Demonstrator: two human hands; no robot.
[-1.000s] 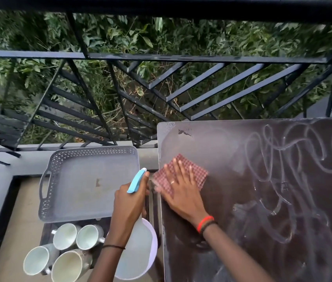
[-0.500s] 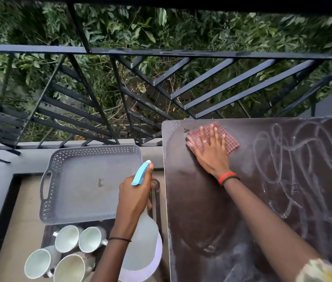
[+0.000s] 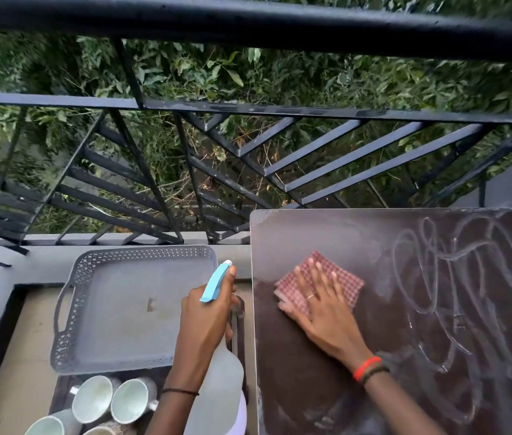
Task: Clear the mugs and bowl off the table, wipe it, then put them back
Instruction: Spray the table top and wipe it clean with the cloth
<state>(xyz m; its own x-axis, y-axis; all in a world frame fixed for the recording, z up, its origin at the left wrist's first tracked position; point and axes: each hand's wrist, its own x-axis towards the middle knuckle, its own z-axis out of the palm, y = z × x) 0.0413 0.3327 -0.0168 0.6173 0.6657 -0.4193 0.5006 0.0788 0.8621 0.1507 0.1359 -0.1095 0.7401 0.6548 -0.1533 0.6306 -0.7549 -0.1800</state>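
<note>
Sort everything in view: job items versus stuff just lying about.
Job: dark brown tabletop, red checked cloth, white spray bottle with blue nozzle, pale round mugs.
Lying about: empty grey perforated plastic tray, black metal railing.

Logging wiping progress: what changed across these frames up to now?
The right hand pressed the checked cloth out to the table's far left corner, then drew it back toward the person. Nothing was taken or let go. The left hand still grips the spray bottle; tray and mugs stayed put.
</note>
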